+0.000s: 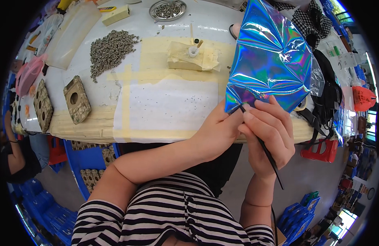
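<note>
A large sheet or bag of shiny blue holographic foil (275, 53) rises over the right side of the table, creased toward its lower edge. My left hand (219, 130) is closed at the foil's lower left corner; its fingertips are partly hidden there. Close beside it, my right hand (271, 133) is closed around a slender black stick-like tool (268, 153). One tip of this tool meets the lower edge of the foil, and the other end slants down past my palm. Its exact kind I cannot make out.
White paper (169, 106) with tiny specks is taped before me. Behind it a small white cup (193, 51) stands on a taped block. Leftward lie a heap of small metallic pieces (109, 51) and two camouflage-patterned plates (76, 99). A round metal dish (167, 9) holds similar pieces.
</note>
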### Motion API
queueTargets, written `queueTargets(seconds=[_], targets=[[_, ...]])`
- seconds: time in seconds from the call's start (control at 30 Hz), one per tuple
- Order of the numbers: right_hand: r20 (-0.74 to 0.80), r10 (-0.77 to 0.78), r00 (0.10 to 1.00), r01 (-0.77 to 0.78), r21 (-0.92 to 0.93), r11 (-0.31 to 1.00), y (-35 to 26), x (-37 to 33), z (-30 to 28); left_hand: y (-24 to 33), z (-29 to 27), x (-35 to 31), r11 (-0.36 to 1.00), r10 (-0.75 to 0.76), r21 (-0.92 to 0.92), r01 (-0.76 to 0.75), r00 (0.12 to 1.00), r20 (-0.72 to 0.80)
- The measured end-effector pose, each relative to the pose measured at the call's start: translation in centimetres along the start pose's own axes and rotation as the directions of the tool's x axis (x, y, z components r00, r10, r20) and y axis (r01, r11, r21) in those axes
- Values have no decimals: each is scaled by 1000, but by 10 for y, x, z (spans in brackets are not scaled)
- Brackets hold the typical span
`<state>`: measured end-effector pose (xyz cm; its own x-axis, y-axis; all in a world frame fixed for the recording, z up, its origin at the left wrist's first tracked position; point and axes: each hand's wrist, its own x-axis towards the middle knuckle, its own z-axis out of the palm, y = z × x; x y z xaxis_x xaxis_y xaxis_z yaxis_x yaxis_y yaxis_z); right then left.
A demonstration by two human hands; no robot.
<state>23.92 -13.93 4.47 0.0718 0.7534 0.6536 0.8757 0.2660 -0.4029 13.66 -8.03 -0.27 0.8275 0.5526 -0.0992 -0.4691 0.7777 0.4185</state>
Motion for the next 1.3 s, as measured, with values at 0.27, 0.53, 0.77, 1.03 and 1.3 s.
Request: queueTargets(seconds=[0.27, 0.53, 0.77, 1.03, 1.3], targets=[[343, 87, 935, -114, 60, 992, -3, 49, 27, 5, -4, 0, 995, -61, 72, 62, 998, -20], [465, 172, 868, -181, -24, 983, -5, 62, 31, 3, -6, 2, 997, -61, 53, 61, 998, 1], [217, 93, 972, -120, 113, 986, -3, 58, 19, 5, -5, 7, 991, -127, -43, 130, 990, 65], [-86, 305, 949, -268, 293, 918, 11, 5, -17, -1, 0, 6, 999, 0, -50, 2, 999, 45], [-26, 72, 997, -73, -25, 997, 17, -9, -12, -2, -1, 4, 1000, 2, 7, -2, 1000, -16]])
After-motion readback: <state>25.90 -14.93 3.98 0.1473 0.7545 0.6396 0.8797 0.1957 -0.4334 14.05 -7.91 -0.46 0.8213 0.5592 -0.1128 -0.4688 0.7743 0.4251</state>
